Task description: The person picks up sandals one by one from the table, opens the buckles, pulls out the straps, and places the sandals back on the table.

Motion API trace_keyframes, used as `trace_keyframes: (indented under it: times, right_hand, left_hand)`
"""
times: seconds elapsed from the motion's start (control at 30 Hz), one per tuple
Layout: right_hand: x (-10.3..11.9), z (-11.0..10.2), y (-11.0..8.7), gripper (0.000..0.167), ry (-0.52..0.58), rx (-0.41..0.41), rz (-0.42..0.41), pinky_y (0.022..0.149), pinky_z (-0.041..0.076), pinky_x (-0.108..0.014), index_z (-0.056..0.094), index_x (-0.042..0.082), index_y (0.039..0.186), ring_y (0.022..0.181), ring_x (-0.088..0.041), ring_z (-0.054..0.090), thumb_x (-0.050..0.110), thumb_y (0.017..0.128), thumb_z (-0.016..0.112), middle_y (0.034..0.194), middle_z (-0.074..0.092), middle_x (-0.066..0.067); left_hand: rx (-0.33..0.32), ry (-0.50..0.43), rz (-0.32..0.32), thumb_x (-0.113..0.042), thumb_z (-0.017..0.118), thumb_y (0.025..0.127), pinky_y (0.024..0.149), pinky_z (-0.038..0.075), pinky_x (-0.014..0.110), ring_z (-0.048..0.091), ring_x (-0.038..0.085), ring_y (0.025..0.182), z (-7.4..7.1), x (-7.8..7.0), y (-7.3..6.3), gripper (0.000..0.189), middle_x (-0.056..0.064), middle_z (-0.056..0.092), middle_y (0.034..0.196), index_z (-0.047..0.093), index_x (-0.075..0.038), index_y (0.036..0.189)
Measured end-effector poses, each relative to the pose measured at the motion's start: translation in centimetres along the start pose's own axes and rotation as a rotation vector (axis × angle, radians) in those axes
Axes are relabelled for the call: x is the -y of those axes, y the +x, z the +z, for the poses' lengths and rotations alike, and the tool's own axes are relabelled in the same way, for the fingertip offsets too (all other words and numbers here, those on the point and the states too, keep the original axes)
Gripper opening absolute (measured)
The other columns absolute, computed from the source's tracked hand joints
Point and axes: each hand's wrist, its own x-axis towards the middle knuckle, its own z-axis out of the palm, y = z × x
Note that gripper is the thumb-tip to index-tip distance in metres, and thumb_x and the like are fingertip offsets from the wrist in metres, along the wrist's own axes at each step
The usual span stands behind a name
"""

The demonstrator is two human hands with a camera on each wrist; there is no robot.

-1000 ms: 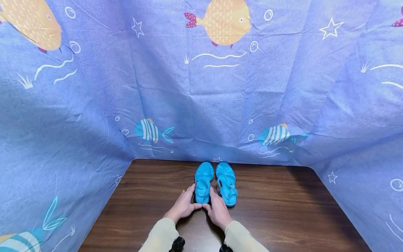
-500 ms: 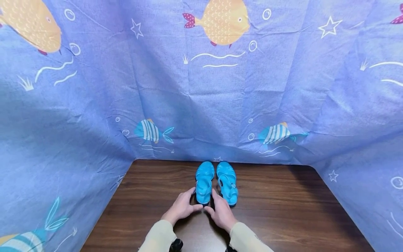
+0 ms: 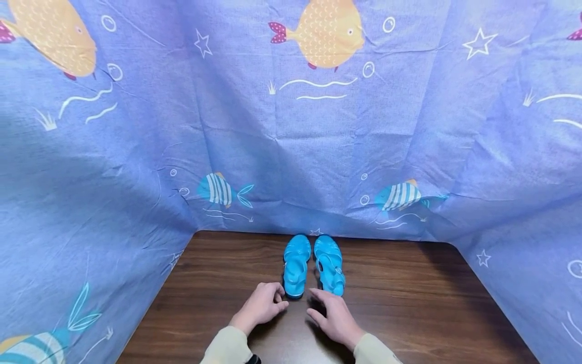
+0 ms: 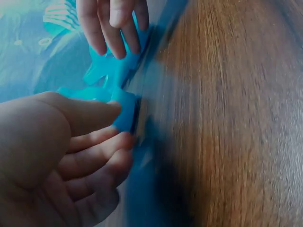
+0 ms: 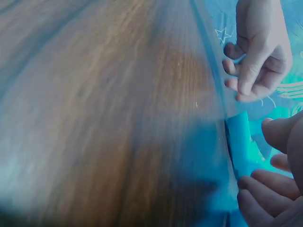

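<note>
Two bright blue sandals stand side by side on the brown wooden table, toes toward the back curtain. My left hand (image 3: 263, 306) is just beside and behind the heel of the left sandal (image 3: 295, 273), its fingers loosely bent around nothing. Behind the right sandal (image 3: 328, 260) my right hand (image 3: 334, 316) is spread with thumb apart, its fingers overlapping that heel in the head view. In the left wrist view, a gap shows between the thumb and fingers of the left hand (image 4: 71, 142). The right hand (image 5: 272, 179) likewise holds nothing in the right wrist view.
A blue curtain (image 3: 313, 151) printed with fish, stars and bubbles rises behind the table (image 3: 409, 303) and along both sides. The sandals' toes lie close to the table's back edge. Wood surface stretches to the left and right of the hands.
Both hands have left the left sandal's heel and drawn back toward the person. They have also moved apart, the right hand going rightward. The sandals stay in place.
</note>
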Motion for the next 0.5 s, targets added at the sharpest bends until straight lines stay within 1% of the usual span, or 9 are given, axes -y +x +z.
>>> trace_keyframes:
  times: [0.03,0.07,0.13,0.2,0.27,0.33,0.4,0.5]
  right_hand:
    - [-0.1,-0.1,-0.2,0.043,-0.008,-0.013,-0.009,0.098,0.057,-0.050,0.067,0.001,0.134,0.118,-0.027,0.069,0.022,0.098,0.077,0.127,0.073,-0.011]
    - [-0.2,-0.3,-0.5,0.040,-0.009,-0.030,-0.019,0.096,0.058,-0.049,0.068,0.001,0.131,0.114,-0.026,0.070,0.020,0.097,0.078,0.124,0.074,-0.010]
    - [-0.5,-0.5,-0.9,0.034,-0.012,-0.068,-0.031,0.091,0.060,-0.043,0.071,0.003,0.125,0.107,-0.021,0.071,0.018,0.095,0.079,0.118,0.075,-0.006]
    - [-0.7,-0.7,-1.1,0.028,0.002,-0.126,-0.053,0.085,0.061,-0.038,0.073,0.004,0.118,0.100,-0.016,0.072,0.013,0.093,0.081,0.110,0.076,-0.003]
    - [-1.1,-1.1,-1.1,0.024,0.027,-0.190,-0.081,0.078,0.062,-0.033,0.074,0.005,0.112,0.093,-0.013,0.072,0.008,0.090,0.083,0.103,0.076,-0.002]
    - [-1.4,-1.5,-1.0,0.023,0.047,-0.250,-0.103,0.072,0.062,-0.029,0.075,0.006,0.107,0.089,-0.010,0.071,0.003,0.087,0.084,0.098,0.075,-0.001]
    - [-1.7,-2.1,-0.7,0.023,0.061,-0.302,-0.118,0.067,0.061,-0.026,0.074,0.007,0.104,0.085,-0.009,0.070,0.001,0.085,0.085,0.095,0.074,-0.001]
    - [-2.3,-3.1,-0.3,0.023,0.055,-0.376,-0.141,0.063,0.059,-0.024,0.074,0.007,0.101,0.079,-0.005,0.068,-0.001,0.083,0.086,0.091,0.072,0.001]
  left_hand:
    - [0.005,0.011,0.009,-0.018,0.082,0.090,0.064,0.050,0.023,0.056,-0.001,0.065,0.2,0.0,-0.1,0.013,-0.013,0.063,0.072,0.071,-0.011,0.088]
    - [0.024,0.012,0.009,-0.018,0.082,0.090,0.062,0.049,0.022,0.055,-0.002,0.063,0.4,-0.1,-0.2,0.014,-0.014,0.061,0.070,0.070,-0.013,0.084]
    - [0.077,-0.011,0.015,-0.019,0.082,0.091,0.060,0.049,0.021,0.055,-0.001,0.058,0.9,-0.4,-0.3,0.015,-0.015,0.061,0.067,0.070,-0.017,0.080]
    - [0.128,-0.047,0.046,-0.019,0.081,0.091,0.061,0.051,0.019,0.057,-0.002,0.058,1.4,-0.9,-0.3,0.013,-0.015,0.063,0.067,0.073,-0.018,0.081]
    - [0.169,-0.093,0.066,-0.020,0.080,0.092,0.063,0.052,0.018,0.060,-0.003,0.061,1.9,-1.6,0.0,0.009,-0.016,0.066,0.070,0.075,-0.017,0.085]
    - [0.173,-0.110,0.096,-0.019,0.080,0.093,0.067,0.053,0.017,0.062,-0.005,0.067,2.3,-2.3,0.4,0.006,-0.016,0.068,0.075,0.077,-0.014,0.090]
    - [0.174,-0.133,0.105,-0.019,0.080,0.094,0.071,0.055,0.017,0.063,-0.006,0.073,2.6,-3.0,0.9,0.008,-0.015,0.070,0.080,0.078,-0.011,0.095]
    - [0.146,-0.145,0.123,-0.018,0.080,0.094,0.074,0.056,0.018,0.065,-0.004,0.078,2.7,-4.0,1.8,0.015,-0.011,0.073,0.086,0.078,-0.006,0.102]
